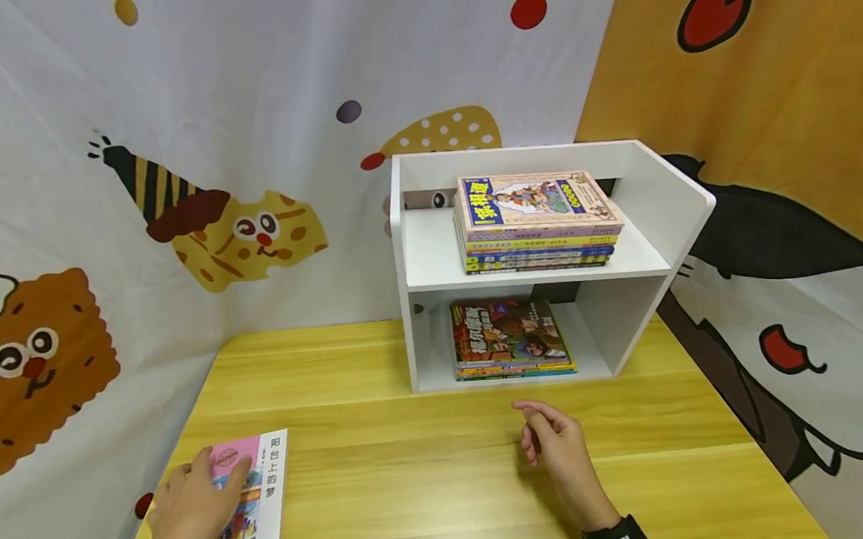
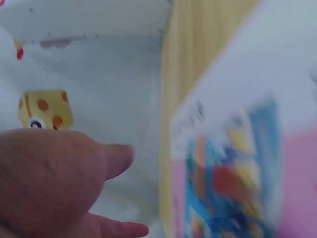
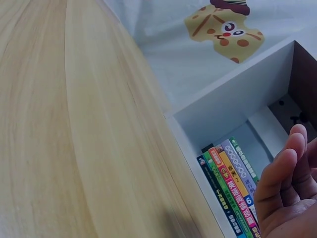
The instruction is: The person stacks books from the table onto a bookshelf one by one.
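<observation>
A pink and white paperback book (image 1: 269,515) lies at the left of the wooden table, with a colourful picture on its cover. My left hand (image 1: 196,507) is over the book's left part, thumb and fingers spread and hiding some of the cover. In the left wrist view, the book (image 2: 233,173) looks blurred beside the hand, whose fingers show against the curtain. My right hand (image 1: 560,452) hovers over the table in front of the shelf, fingers loosely bent and holding nothing. The right wrist view has its fingers (image 3: 280,173) overlapping the shelf's lower compartment.
A white two-tier shelf (image 1: 681,202) stands at the back right of the table (image 1: 386,473). Its upper tier bears a stack of books (image 1: 540,212); another stack (image 1: 511,335) lies in the lower compartment. A cartoon-printed curtain (image 1: 260,81) hangs behind and at the sides.
</observation>
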Demonstrator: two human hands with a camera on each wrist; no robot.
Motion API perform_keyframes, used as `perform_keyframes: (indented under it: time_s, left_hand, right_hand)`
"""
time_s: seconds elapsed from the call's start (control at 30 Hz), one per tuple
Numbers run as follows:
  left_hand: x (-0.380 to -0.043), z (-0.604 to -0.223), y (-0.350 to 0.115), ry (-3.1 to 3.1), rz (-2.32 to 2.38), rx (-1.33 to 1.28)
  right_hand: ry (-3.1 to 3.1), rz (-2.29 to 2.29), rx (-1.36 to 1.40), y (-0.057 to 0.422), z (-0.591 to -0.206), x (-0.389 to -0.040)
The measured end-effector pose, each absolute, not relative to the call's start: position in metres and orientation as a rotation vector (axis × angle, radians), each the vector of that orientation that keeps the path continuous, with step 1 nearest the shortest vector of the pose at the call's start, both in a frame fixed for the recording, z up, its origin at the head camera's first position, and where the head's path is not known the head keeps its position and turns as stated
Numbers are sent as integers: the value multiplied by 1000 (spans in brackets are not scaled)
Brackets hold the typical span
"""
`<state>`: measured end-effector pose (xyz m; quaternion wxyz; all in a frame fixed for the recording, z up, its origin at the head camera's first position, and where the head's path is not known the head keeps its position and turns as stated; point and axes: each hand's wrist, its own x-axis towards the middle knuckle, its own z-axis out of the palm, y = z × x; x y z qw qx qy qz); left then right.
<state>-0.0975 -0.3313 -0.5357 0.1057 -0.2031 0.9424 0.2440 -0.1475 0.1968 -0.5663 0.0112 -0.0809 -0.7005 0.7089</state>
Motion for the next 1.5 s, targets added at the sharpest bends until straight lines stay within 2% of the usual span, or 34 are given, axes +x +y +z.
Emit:
perform_keyframes:
  time_s: [0.4,0.7,1.03,1.27,1.5]
  left_hand:
    - [-98,-553,-347,2761,677,-582]
    - [-107,-541,-336,2710,1017,-582]
    - [-120,-509,-284,2827,1358,-584]
    - [-129,-476,-228,2741,1756,-378]
    - [-142,-457,-172,2588,2007,-126]
  right_hand:
    - [-2179,2231,-264,195,-562,-147]
    - [-2185,2235,-269,194,-560,-145]
    - [-2230,2245,-180,187,-543,-137]
    - [-2373,2295,65,178,-538,-142]
    - [-2426,2301,369,159,-530,-148]
